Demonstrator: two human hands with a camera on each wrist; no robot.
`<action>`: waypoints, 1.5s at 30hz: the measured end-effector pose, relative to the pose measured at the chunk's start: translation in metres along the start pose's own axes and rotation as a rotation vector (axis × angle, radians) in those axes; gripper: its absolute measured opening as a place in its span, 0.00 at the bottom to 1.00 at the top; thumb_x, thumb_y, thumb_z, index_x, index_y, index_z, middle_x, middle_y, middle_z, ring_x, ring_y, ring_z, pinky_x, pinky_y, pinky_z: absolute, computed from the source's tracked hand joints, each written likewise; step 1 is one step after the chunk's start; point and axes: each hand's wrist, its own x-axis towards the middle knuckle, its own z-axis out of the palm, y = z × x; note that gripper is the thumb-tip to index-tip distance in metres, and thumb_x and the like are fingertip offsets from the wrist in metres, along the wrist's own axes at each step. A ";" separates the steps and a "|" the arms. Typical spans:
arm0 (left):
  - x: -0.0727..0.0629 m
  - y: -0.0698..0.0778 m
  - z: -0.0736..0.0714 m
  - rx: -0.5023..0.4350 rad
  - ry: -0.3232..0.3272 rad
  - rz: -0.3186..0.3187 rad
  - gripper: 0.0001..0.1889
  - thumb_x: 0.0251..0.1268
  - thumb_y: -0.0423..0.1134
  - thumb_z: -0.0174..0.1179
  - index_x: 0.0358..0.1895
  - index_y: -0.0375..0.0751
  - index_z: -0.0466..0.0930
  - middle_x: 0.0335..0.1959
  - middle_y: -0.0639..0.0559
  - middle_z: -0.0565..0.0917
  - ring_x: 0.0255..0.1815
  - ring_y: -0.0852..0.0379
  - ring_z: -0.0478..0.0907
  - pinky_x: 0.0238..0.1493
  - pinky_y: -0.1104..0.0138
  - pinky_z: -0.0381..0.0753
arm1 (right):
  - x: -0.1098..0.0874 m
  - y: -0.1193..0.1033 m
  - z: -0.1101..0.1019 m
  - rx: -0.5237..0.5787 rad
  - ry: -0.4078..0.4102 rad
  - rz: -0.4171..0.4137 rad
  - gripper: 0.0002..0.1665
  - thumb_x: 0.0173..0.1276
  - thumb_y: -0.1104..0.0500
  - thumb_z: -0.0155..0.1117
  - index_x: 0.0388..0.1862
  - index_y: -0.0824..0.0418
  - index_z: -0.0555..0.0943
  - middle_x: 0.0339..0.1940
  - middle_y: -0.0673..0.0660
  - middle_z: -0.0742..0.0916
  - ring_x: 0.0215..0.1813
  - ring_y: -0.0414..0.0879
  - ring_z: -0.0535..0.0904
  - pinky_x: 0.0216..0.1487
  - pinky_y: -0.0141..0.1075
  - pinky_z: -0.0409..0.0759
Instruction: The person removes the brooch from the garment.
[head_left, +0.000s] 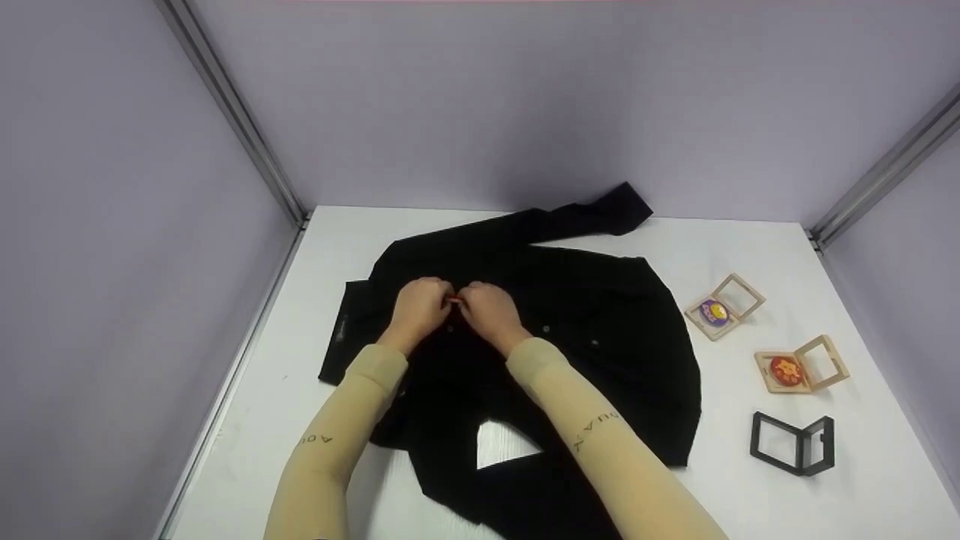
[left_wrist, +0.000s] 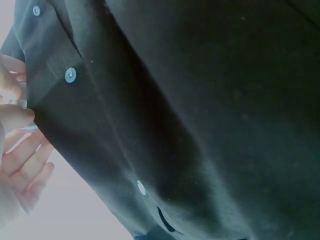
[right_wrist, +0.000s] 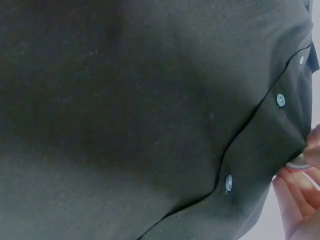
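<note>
A black button-up shirt [head_left: 607,292] lies spread on the white table, one sleeve reaching toward the back wall. My left hand [head_left: 421,306] and right hand [head_left: 491,309] meet over its left half, at the button strip. Between the fingertips shows a small round badge [head_left: 454,300] with a red edge, pinched from both sides. In the right wrist view its pale, shiny surface [right_wrist: 299,163] sits against the shirt's edge, partly covered by fingers. Small pale buttons [left_wrist: 70,75] run along the strip in the left wrist view. Most of the badge is hidden.
At the right stand two open wooden frame cases, one holding a purple and yellow badge [head_left: 714,313], the other a red and yellow badge [head_left: 786,371]. Nearer the front is an open black frame case [head_left: 793,444]. Grey walls [head_left: 480,105] enclose the table.
</note>
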 end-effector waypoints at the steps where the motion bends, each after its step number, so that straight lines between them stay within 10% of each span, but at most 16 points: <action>1: 0.000 0.000 0.000 0.002 0.006 0.004 0.03 0.60 0.30 0.68 0.35 0.37 0.90 0.34 0.43 0.91 0.37 0.41 0.89 0.44 0.49 0.88 | 0.000 0.000 0.000 0.000 0.009 0.000 0.13 0.79 0.57 0.65 0.37 0.62 0.89 0.33 0.58 0.90 0.36 0.54 0.88 0.41 0.47 0.88; 13: 0.000 0.001 0.002 0.017 0.164 0.098 0.06 0.58 0.31 0.72 0.24 0.40 0.87 0.25 0.46 0.87 0.28 0.44 0.86 0.36 0.52 0.86 | -0.001 -0.004 -0.003 -0.111 0.126 -0.039 0.10 0.73 0.61 0.70 0.29 0.60 0.85 0.27 0.58 0.89 0.29 0.52 0.87 0.32 0.44 0.87; 45: -0.007 -0.002 0.007 0.002 0.238 0.172 0.07 0.61 0.31 0.72 0.30 0.36 0.83 0.28 0.45 0.85 0.31 0.44 0.85 0.39 0.53 0.86 | 0.001 -0.008 0.003 -0.085 0.176 -0.015 0.09 0.70 0.60 0.71 0.29 0.60 0.83 0.26 0.56 0.88 0.29 0.51 0.87 0.32 0.43 0.87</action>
